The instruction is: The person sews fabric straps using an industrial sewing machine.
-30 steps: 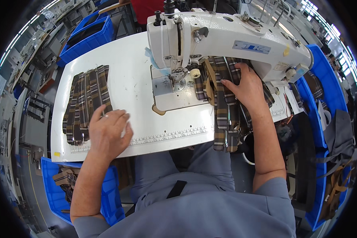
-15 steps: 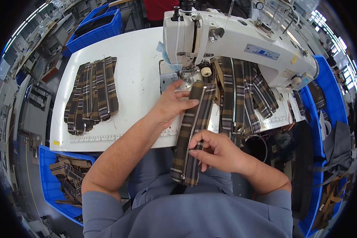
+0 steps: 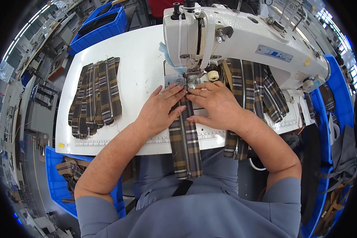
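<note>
A plaid fabric strip (image 3: 185,148) in brown, black and white, with a metal zipper along its length, runs from the sewing machine's needle area over the table's front edge. Its near end hangs toward my lap. My left hand (image 3: 156,111) rests on the strip's left side, fingers stretched toward the presser foot (image 3: 192,75). On the other side, my right hand (image 3: 220,105) lies with its fingers extended, the tips close to those of my left. Both hands are open and press the cloth from above. The strip's far end is hidden beneath my fingers.
The white sewing machine (image 3: 246,33) arches over the table (image 3: 141,51). More zippered plaid strips lie in a left stack (image 3: 96,95) and a right pile (image 3: 242,81). Blue bins (image 3: 57,174) flank the table, holding fabric pieces. A ruler scale (image 3: 103,141) runs along the front edge.
The zippered strip, previously held up at a slant, now lies straight on the table under the needle area. My right hand has let go of its middle and moved up beside my left.
</note>
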Demonstrator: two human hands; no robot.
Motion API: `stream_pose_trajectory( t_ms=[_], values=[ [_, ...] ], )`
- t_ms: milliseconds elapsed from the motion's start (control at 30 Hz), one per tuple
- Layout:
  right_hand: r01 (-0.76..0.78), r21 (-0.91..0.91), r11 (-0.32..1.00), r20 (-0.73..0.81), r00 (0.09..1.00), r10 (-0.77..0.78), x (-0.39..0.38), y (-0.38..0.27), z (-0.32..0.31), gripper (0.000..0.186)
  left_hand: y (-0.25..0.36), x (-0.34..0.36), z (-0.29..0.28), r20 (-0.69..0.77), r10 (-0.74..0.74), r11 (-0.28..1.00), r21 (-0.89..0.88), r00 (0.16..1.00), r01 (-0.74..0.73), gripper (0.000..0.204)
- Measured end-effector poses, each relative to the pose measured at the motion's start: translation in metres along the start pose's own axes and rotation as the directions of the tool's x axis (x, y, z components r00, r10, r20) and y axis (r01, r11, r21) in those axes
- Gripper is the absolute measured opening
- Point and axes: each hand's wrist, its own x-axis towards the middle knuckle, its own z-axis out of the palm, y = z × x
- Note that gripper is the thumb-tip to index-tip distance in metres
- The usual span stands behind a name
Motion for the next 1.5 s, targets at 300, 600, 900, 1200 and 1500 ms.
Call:
stream_pose_trajectory(
  t_ms=[300,600,900,1200,1500],
  values=[
    [-0.066,-0.014,0.998,-0.029,0.997,0.066,0.004,0.010,0.010,0.065,-0.016,0.016,0.005,-0.069,0.029,0.999,-0.034,0.997,-0.031,0.059],
    [-0.055,-0.017,0.998,-0.079,0.995,0.053,0.005,0.011,0.013,0.063,-0.019,0.017,0.006,-0.118,0.029,0.997,-0.074,0.993,-0.038,0.059],
    [-0.079,-0.003,0.997,-0.076,0.994,0.079,0.005,0.010,0.011,0.062,-0.017,0.015,0.002,-0.121,0.087,0.987,-0.124,0.989,-0.102,0.062],
    [-0.084,-0.017,0.996,-0.070,0.994,0.083,0.006,0.009,0.012,0.061,-0.015,0.015,-0.002,-0.109,0.051,0.976,-0.205,0.993,-0.073,0.059],
    [-0.083,-0.011,0.997,-0.073,0.994,0.082,0.006,0.009,0.010,0.059,-0.012,0.015,-0.003,-0.114,0.043,0.979,-0.192,0.993,-0.064,0.056]
  ],
)
